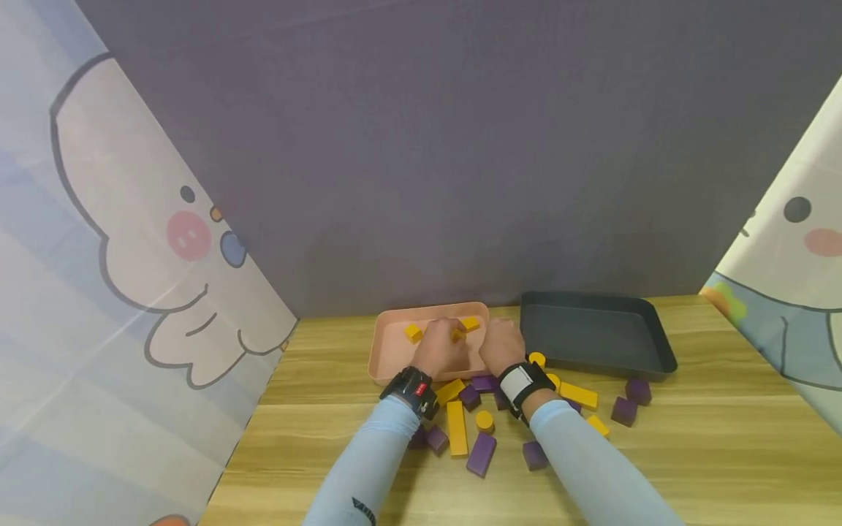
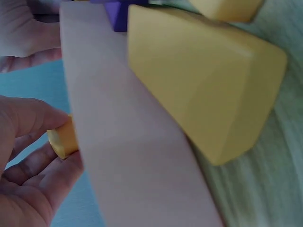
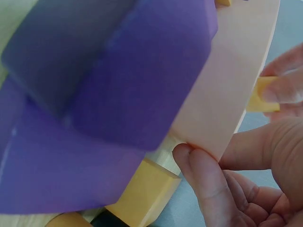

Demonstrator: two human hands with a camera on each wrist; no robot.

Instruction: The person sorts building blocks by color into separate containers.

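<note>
My left hand (image 1: 439, 349) is over the pink tray (image 1: 392, 359), pinching a small yellow block (image 2: 64, 138) between thumb and fingers. Just inside the tray wall, that block also shows in the right wrist view. At the tray's right end, my right hand (image 1: 502, 345) grips the rim, with the thumb inside and fingers (image 3: 208, 172) outside. Two other yellow blocks lie in the tray, one a cube (image 1: 413, 333) at the left, the other a yellow piece (image 1: 470, 324) near the back.
A dark grey tray (image 1: 592, 332) stands to the right. In front of both trays lie several purple and yellow blocks, among them a long yellow block (image 1: 457, 429), a purple block (image 1: 482, 454) and a yellow cylinder (image 1: 484, 421). A grey curtain (image 1: 421, 161) hangs behind the table.
</note>
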